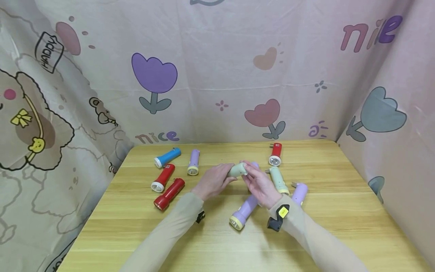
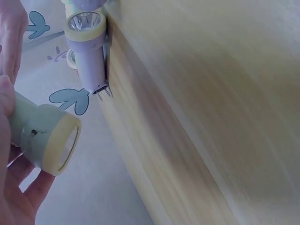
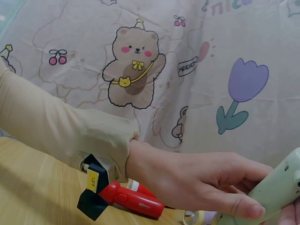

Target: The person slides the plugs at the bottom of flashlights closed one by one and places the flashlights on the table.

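Note:
Up off the table is a light green flashlight [image 1: 238,170], held between both hands. My left hand [image 1: 216,180] grips its body, thumb along the side; in the left wrist view its cream-rimmed head [image 2: 58,143] points away to the right. At the tail end, my right hand [image 1: 261,187] pinches it with thumb and fingertips. A purple flashlight [image 1: 245,211] with a cream rim lies below the right hand, partly hidden by it. Just beyond that hand's wrist are a second green flashlight [image 1: 278,180], plug prongs out, and another purple flashlight [image 1: 300,193], partly covered by the sleeve.
Left on the wooden table [image 1: 129,230] lie a blue flashlight [image 1: 168,156], a red flashlight [image 1: 164,176] with white rim, a dark red flashlight [image 1: 170,193] and a purple flashlight [image 1: 194,161]. Another red flashlight [image 1: 275,154] is at the back right. A printed curtain [image 1: 210,75] encloses the table.

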The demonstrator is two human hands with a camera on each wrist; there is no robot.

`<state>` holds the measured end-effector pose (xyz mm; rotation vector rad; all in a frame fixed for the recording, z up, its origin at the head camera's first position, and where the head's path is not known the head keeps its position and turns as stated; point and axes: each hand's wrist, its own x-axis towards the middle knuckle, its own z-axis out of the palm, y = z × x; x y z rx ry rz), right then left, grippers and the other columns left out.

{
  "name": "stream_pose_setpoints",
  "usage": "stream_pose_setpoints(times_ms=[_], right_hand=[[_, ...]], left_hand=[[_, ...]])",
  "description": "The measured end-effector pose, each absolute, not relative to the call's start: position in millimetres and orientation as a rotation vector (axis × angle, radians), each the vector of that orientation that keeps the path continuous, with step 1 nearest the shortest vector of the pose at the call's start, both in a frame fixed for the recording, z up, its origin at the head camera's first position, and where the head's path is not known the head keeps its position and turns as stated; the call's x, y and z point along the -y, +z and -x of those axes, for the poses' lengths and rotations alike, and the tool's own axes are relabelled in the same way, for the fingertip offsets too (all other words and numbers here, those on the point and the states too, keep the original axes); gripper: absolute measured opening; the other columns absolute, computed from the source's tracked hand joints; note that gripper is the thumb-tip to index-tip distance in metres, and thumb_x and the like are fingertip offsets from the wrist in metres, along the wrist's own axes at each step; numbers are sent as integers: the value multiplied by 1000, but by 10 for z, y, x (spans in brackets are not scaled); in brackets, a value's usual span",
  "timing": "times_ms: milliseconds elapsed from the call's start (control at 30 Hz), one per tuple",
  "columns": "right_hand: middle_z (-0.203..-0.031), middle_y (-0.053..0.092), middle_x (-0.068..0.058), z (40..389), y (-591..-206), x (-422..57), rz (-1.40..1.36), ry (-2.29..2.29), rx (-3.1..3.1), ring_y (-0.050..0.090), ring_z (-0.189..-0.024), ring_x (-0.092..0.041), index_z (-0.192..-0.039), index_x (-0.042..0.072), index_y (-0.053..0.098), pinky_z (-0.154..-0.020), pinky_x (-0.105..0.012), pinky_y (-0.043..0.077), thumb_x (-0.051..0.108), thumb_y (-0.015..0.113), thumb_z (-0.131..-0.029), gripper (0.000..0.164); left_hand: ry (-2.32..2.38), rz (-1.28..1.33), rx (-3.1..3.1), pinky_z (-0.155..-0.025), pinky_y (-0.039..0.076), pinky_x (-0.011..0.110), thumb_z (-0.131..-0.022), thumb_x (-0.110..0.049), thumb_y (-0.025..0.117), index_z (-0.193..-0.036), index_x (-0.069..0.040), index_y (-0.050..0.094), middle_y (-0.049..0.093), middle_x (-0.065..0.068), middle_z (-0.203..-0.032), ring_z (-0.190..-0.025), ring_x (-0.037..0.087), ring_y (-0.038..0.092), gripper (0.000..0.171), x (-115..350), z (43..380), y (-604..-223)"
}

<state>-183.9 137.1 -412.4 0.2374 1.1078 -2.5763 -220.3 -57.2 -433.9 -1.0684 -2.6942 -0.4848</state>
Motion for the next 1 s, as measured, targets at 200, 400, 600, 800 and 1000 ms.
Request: stream_pose_setpoints(times_ms=[200, 400, 600, 800, 1000], right_hand=[[-145, 51, 0, 1860, -4097, -1394, -263, -2586, -1086, 55, -124, -9, -152, 8, 35, -118, -22, 40, 10, 49, -105, 49], [-158, 40, -6, 1865, -4099, -1399, -276, -2592, -1105, 53, -127, -12, -148, 7, 39, -122, -25, 36, 9, 51, -104, 46], [-165, 28, -11, 1849, -4119, -1401, -244, -2580, -1188, 43, -138, -15, -157, 3, 25, -125, -26, 32, 11, 46, -106, 55], [-161, 33, -10, 1835, -4137, -1410, -248, -2583, -1244, 53, -124, -10, -156, 1, 26, -120, -24, 38, 11, 46, -106, 54], [-162, 32, -9, 1823, -4122, -1433, -209, -2544, -1329, 50, -131, -12, -156, 2, 28, -123, -27, 36, 12, 47, -106, 55]], left_hand=[[-513, 1037, 2723, -87, 60, 32, -101, -41, 57, -130, -12, 56, 71, 3, -117, -101, 16, 69, 41, 555, 2203, -4308], [-500, 1019, 2737, -78, 59, 29, -100, -45, 57, -125, -14, 58, 72, 1, -108, -92, 14, 68, 40, 547, 2200, -4295], [-461, 984, 2758, -84, 60, 32, -99, -47, 58, -130, -15, 58, 72, 2, -117, -100, 15, 69, 45, 532, 2202, -4309], [-436, 960, 2772, -84, 60, 32, -99, -49, 58, -129, -16, 59, 72, 1, -117, -101, 15, 70, 45, 519, 2188, -4310], [-476, 944, 2764, -79, 60, 32, -98, -47, 61, -130, -13, 59, 73, 2, -113, -96, 16, 70, 46, 512, 2180, -4329]])
